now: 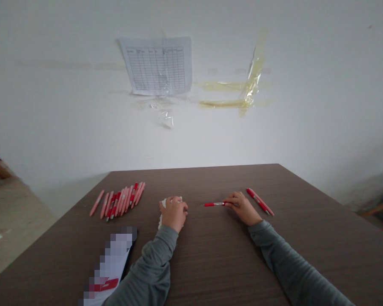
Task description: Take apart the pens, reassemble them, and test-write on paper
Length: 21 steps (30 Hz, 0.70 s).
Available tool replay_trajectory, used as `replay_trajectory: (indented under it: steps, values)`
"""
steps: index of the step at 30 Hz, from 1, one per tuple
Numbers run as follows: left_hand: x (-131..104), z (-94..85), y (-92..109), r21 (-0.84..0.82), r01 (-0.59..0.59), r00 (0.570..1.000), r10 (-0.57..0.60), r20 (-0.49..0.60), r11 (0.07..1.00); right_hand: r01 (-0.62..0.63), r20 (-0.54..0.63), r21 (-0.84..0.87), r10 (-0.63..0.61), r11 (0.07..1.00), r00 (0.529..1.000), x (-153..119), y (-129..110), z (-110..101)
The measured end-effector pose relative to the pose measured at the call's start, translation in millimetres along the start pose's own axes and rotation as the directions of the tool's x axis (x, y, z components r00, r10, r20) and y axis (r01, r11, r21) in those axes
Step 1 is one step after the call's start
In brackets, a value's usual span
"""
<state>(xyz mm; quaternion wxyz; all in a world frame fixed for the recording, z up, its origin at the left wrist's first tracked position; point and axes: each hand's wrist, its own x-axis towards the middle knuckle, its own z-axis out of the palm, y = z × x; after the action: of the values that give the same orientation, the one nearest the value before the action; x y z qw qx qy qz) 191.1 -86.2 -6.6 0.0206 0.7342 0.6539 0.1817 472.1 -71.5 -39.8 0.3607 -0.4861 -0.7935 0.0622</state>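
Observation:
My right hand (241, 207) pinches the rear end of a red pen (214, 204) with a clear section in its barrel. The pen lies level, its tip pointing left, low over the tabletop or touching it. To the left, my left hand (174, 211) rests with curled fingers on a crumpled white piece of paper or tissue (161, 221), covering most of it. Just right of my right hand, two pens, one red (257, 199) and one pink (264, 204), lie side by side on the table.
A row of several pink and red pens (124, 199) lies on the left of the brown table (207, 263). Nearer me is a long white and red item (111, 263), blurred by pixels. A printed sheet (159, 66) and yellowed tape (225, 103) are on the wall behind.

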Motion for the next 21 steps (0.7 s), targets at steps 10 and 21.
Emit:
replay_trajectory:
  steps: [10, 21]
  values:
    - [1, 4.2, 3, -0.071, -0.041, 0.998, 0.037, -0.059, 0.997, -0.033, 0.038, 0.035, 0.031, 0.999, 0.999, 0, 2, 1]
    - [3, 30.0, 6, -0.274, -0.243, 0.942, 0.158, -0.297, 0.931, -0.091, 0.091, 0.031, 0.087, 0.995, 0.992, 0, 2, 2]
